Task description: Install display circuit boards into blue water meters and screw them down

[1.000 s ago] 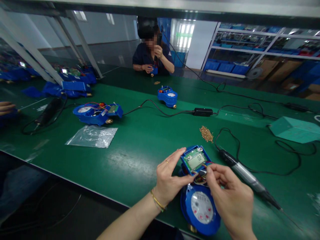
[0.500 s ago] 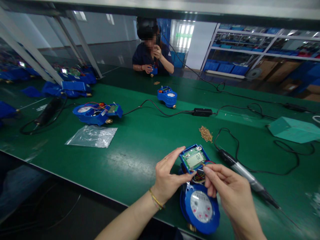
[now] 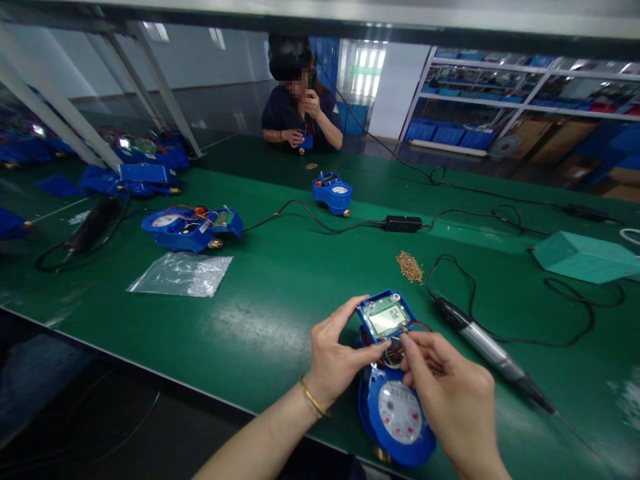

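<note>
Bench (image 3: 280,293), green-matted, runs across the room toward shelves (image 3: 500,93) at two o'clock and a seated person (image 3: 300,113) at twelve. A teal box (image 3: 585,257) sits at three, a bag (image 3: 183,275) at nine, a driver (image 3: 485,347) just right of your hands. The meter (image 3: 395,413) lies at six. Your left hand (image 3: 335,360) pinches its display (image 3: 385,315), and your right hand (image 3: 450,393) closes its fingertips on the wires (image 3: 415,325) beneath.

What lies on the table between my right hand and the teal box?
Head view: between right hand and teal box lie a pen-shaped screwdriver and its looped black cable.
</note>
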